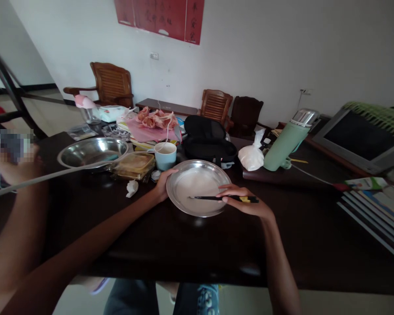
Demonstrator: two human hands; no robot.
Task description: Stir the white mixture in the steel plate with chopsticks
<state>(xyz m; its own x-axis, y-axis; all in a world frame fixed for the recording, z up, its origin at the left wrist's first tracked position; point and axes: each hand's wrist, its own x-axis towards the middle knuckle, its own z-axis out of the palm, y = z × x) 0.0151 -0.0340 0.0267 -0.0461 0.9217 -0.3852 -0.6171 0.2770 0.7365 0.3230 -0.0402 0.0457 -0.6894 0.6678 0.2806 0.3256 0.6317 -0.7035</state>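
A shallow round metal basin [198, 213] rests on the dark table in front of me, with a smooth whitish liquid or paste [192, 183] covering its bottom. My left hand [165, 184] grips the basin's left rim, thumb over the edge. In my right hand [246, 202], above the right side of the basin, are black chopsticks [206, 198] with gold-coloured ends. Their tips dip into the white mixture near its middle. Whether there are one or two sticks is hard to make out.
Behind the basin stand a light-blue mug [166, 159], a black open case [208, 144], a knotted bag of white powder [251, 156] and a green thermos [285, 144]. A larger metal basin [65, 162] and plastic food boxes [134, 165] sit left. Another person's arm [22, 210] reaches in there.
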